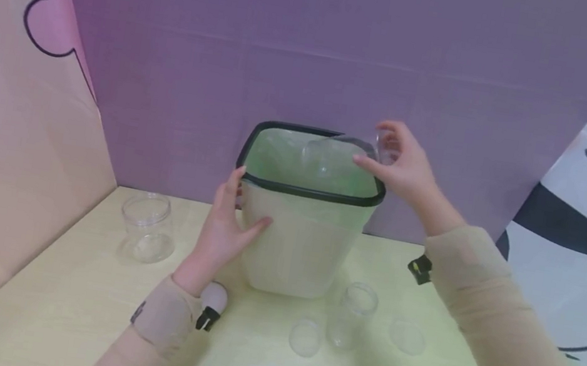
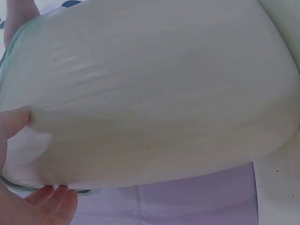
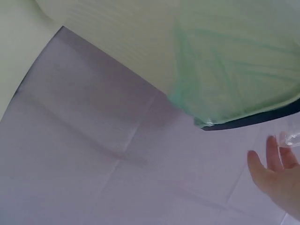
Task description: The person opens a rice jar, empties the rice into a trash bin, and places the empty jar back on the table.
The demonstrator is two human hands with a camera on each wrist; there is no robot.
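Observation:
A white trash bin (image 1: 296, 240) with a black rim and a pale green liner bag (image 1: 287, 150) stands against the back wall. My left hand (image 1: 227, 224) holds its left front corner, thumb on the front and fingers round the side near the rim; the left wrist view shows this thumb and fingers (image 2: 51, 204) too. Over the bin's right side, my right hand (image 1: 402, 161) grips one end of a clear jar (image 1: 326, 153). The jar lies tilted, its far end inside the rim. In the right wrist view only part of the jar (image 3: 291, 138) shows.
A wide clear jar (image 1: 148, 228) stands at the table's left. In front of the bin are a slim clear jar (image 1: 355, 319) and two clear discs, one disc (image 1: 306, 337) left of it and another disc (image 1: 407, 337) right. Purple wall (image 1: 230, 72) rises close behind.

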